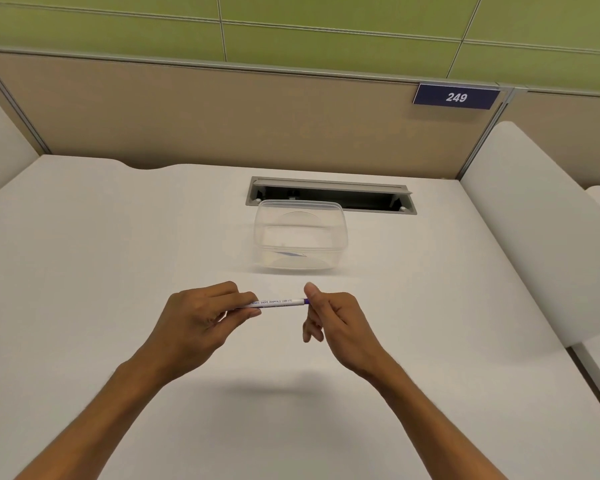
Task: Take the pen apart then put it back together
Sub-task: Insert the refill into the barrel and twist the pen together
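Observation:
A white pen (278, 303) with blue print and a purple end is held level above the white desk (118, 271). My left hand (194, 323) grips its left end between thumb and fingers. My right hand (333, 320) is at the purple right end, with thumb and fingers closed around that tip; the tip itself is hidden by the fingers. Behind the pen stands a clear plastic container (300, 233), and a small blue pen part (290, 253) lies inside it.
A grey cable slot (329, 195) is set into the desk behind the container. A beige partition (222, 116) with a blue sign reading 249 (456, 97) closes the back. White side panels (534, 220) bound the desk on both sides.

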